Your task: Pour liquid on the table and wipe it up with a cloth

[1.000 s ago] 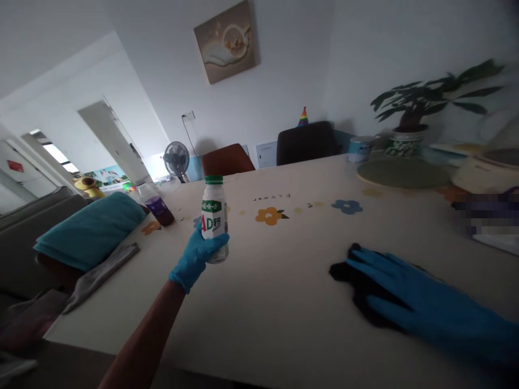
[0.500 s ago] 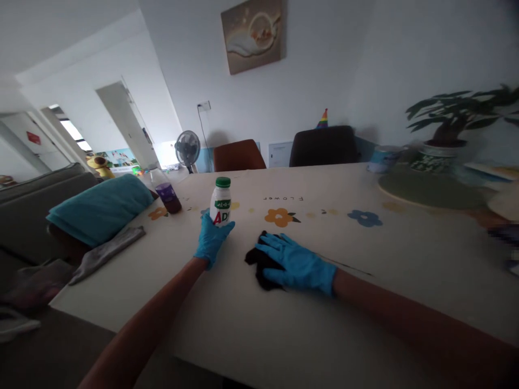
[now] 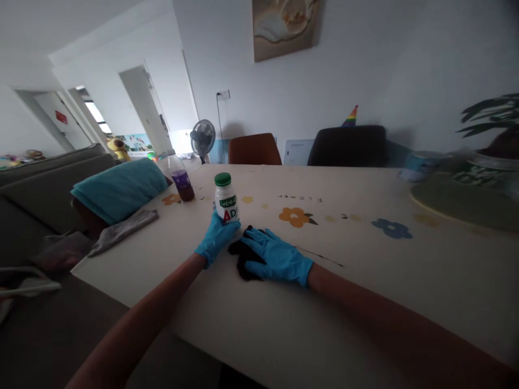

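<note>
Both of my hands wear blue gloves. My left hand [image 3: 219,235] is wrapped round the lower part of a white drink bottle [image 3: 226,195] with a green cap, which looks slightly tilted. Just to its right, my right hand [image 3: 278,255] presses a bunched black cloth [image 3: 247,259] onto the pale, flower-printed table [image 3: 308,308]. The cloth sticks out past the fingers on the left side, close to the bottle. A thin dark streak [image 3: 320,255] runs along the tabletop beyond my right wrist.
A bottle with a purple label [image 3: 181,177] and a grey cloth [image 3: 124,231] lie toward the table's left side. On the right are a round green mat [image 3: 458,202], a potted plant [image 3: 494,146] and a blurred tub [image 3: 419,165]. Chairs [image 3: 254,149] line the far edge.
My right hand and the black cloth have slid left, closer to the white bottle. My left hand still grips that bottle, now leaning a little. The camera view has shifted.
</note>
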Tool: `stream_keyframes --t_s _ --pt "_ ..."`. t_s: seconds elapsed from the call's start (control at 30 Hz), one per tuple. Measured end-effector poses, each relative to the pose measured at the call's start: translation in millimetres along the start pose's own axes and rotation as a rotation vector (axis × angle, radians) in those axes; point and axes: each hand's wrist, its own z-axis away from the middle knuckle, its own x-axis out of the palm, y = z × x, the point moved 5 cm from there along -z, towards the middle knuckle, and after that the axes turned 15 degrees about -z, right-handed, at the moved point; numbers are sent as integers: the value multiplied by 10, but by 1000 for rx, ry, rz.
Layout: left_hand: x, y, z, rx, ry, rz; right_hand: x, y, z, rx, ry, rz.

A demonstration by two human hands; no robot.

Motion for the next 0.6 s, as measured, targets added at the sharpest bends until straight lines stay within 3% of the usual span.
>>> stream_keyframes --t_s 0.13,0.27,0.47,0.6 --pt "-43 1 -34 45 -59 44 48 -86 176 18 -72 -26" --pt "-56 -13 -103 93 -85 52 89 -179 532 61 -147 -68" --pt "8 18 -146 147 -139 5 129 -137 1365 67 -110 -5" --pt "70 15 -114 140 -46 -93 103 -31 1985 136 -21 80"
